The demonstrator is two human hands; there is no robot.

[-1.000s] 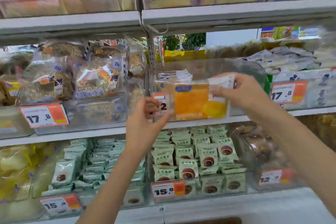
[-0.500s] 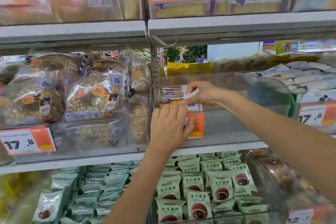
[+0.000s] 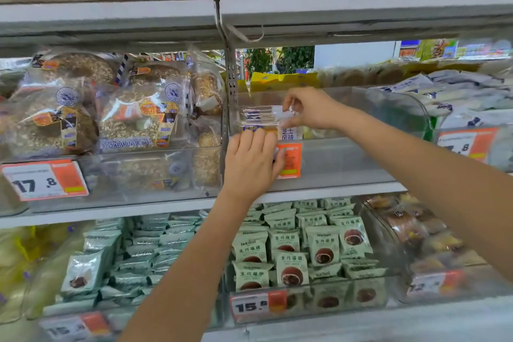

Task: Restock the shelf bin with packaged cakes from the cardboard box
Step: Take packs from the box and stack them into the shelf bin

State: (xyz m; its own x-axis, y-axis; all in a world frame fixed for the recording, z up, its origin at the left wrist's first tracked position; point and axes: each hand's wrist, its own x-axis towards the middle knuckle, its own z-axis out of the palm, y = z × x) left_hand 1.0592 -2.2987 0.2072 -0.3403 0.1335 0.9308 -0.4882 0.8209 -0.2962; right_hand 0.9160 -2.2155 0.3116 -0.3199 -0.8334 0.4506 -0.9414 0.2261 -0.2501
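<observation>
The packaged cake (image 3: 259,119) stands at the shelf bin's (image 3: 361,153) left end — bagged bread (image 3: 133,116) left, small packets (image 3: 302,241) below.

Shelf bin (image 3: 361,153): clear plastic, curved front wall, on the middle shelf at centre-right of the frame; mostly unfilled, with an orange price tag on its front at the left end.
Packaged cakes (image 3: 259,119): clear wrappers with blue print and a yellow-orange cake showing below; several stand upright on edge in a tight row at the bin's left end, just behind the front wall, their top seams level with its rim.
Cardboard box: out of frame.
</observation>
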